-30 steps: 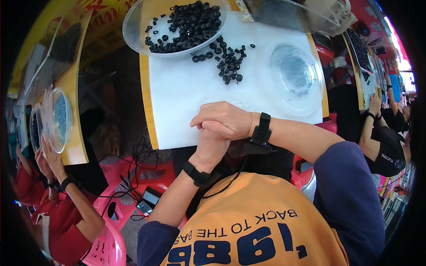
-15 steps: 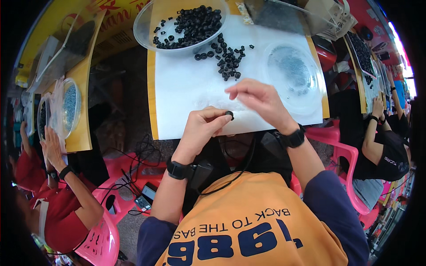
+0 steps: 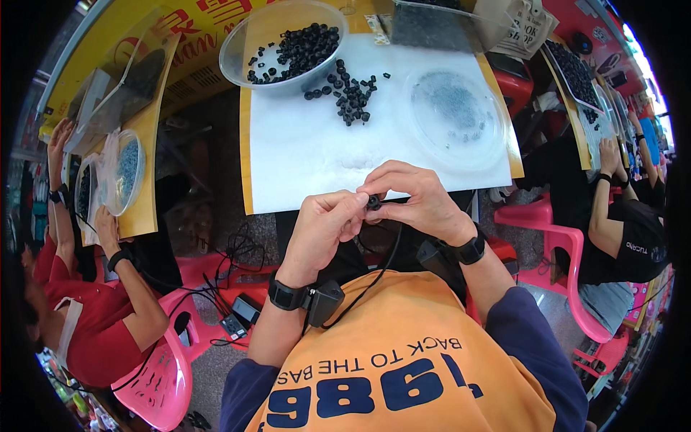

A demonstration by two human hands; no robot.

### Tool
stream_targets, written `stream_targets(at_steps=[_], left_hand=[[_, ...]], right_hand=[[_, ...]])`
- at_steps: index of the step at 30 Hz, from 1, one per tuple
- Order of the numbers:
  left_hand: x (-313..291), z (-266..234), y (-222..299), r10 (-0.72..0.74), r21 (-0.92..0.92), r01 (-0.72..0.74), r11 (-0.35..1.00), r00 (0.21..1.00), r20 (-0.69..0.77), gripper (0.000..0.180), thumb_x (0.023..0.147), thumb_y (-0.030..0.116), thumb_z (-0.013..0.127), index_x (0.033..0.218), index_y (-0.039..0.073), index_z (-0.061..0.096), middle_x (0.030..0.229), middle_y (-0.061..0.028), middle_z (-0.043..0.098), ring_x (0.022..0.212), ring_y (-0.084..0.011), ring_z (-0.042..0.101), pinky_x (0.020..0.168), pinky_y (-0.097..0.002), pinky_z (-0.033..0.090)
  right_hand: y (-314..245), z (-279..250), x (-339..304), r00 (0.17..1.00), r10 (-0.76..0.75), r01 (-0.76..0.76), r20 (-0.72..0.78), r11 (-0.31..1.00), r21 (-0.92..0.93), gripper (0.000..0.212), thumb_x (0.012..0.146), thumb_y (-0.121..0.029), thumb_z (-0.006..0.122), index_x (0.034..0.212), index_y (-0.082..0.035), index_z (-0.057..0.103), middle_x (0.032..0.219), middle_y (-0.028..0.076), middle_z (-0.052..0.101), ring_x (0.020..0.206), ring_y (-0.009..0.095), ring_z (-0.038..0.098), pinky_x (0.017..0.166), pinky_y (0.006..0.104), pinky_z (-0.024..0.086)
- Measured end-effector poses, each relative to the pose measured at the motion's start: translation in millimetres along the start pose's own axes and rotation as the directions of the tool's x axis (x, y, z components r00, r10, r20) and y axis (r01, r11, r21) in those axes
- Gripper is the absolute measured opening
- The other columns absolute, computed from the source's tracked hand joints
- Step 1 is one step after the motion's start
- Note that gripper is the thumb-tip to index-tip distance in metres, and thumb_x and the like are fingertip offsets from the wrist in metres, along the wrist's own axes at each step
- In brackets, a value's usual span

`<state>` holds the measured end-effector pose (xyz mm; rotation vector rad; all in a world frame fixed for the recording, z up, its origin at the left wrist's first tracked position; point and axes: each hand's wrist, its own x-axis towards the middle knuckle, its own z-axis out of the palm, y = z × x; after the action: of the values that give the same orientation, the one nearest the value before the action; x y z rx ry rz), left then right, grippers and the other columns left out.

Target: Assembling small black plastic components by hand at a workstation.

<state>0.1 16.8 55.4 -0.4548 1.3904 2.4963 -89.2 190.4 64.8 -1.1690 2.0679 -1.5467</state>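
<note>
My left hand (image 3: 327, 229) pinches a small black round piece (image 3: 373, 203) between thumb and fingers, just past the table's near edge. My right hand (image 3: 421, 203) meets it there, with thumb and fingertips closed about the same piece. Whether a smaller part sits between the right fingertips is too small to tell. Ahead on the white sheet (image 3: 295, 155) lies a loose heap of black pieces (image 3: 353, 101), some round, some small and angular. Right of the heap sits a clear shallow round dish (image 3: 497, 147) holding tiny blue-grey bits (image 3: 457, 101).
A clear round tub (image 3: 229, 68) of black pieces stands at the far left of the sheet. Behind the dish are a clear bin (image 3: 432, 29) and a cloth bag (image 3: 524, 32). Co-workers sit at tables on both sides, near pink chairs (image 3: 162, 385). Cables (image 3: 223, 270) hang at my left.
My right hand has come down and left from above the sheet to the black piece in my left hand. Both hands now meet nearer my body.
</note>
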Motion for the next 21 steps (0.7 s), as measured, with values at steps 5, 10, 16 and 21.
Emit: stream_targets(at_steps=[5, 10, 16, 21], left_hand=[[-1, 4, 0, 0.008, 0.057, -0.010, 0.998, 0.999, 0.032, 0.026, 0.091, 0.020, 0.063, 0.073, 0.002, 0.064, 0.061, 0.0018, 0.052, 0.054, -0.0049, 0.041, 0.049, -0.0196, 0.029], [-3, 9, 0, 0.016, 0.019, -0.017, 1.000, 0.997, 0.076, 0.026, 0.093, 0.021, 0.061, 0.076, 0.001, 0.065, 0.062, 0.0021, 0.051, 0.054, -0.0049, 0.041, 0.048, -0.0197, 0.028], [4, -1, -9, -0.049, -0.118, 0.043, 0.992, 0.998, -0.048, 0.031, 0.096, 0.024, 0.055, 0.101, -0.005, 0.065, 0.074, 0.0006, 0.057, 0.058, -0.0046, 0.047, 0.048, -0.0180, 0.029], [3, -11, -15, -0.028, -0.143, 0.021, 0.990, 0.999, -0.043, 0.031, 0.097, 0.022, 0.055, 0.102, -0.007, 0.065, 0.075, -0.0002, 0.059, 0.058, -0.0052, 0.048, 0.048, -0.0182, 0.032]], right_hand=[[-1, -3, -3, 0.998, -0.034, 0.035, -0.046, 0.999, 0.031, 0.030, 0.065, 0.002, 0.078, 0.093, -0.005, 0.070, 0.091, 0.005, 0.067, 0.084, 0.017, 0.064, 0.073, 0.0266, 0.051], [-1, -7, -3, 1.000, -0.011, 0.012, -0.020, 0.999, 0.038, 0.025, 0.068, 0.000, 0.077, 0.092, -0.005, 0.070, 0.089, 0.005, 0.066, 0.082, 0.017, 0.063, 0.070, 0.0270, 0.051], [4, -39, 36, 0.925, 0.327, -0.374, 0.194, 0.871, 0.317, 0.027, 0.081, 0.001, 0.069, 0.107, 0.000, 0.065, 0.099, 0.002, 0.066, 0.088, 0.009, 0.059, 0.080, 0.0239, 0.048], [6, -123, 124, 0.951, 0.197, 0.076, -0.237, 0.596, 0.799, 0.033, 0.089, -0.005, 0.060, 0.122, 0.000, 0.055, 0.119, 0.008, 0.059, 0.100, 0.011, 0.057, 0.084, 0.0233, 0.049]])
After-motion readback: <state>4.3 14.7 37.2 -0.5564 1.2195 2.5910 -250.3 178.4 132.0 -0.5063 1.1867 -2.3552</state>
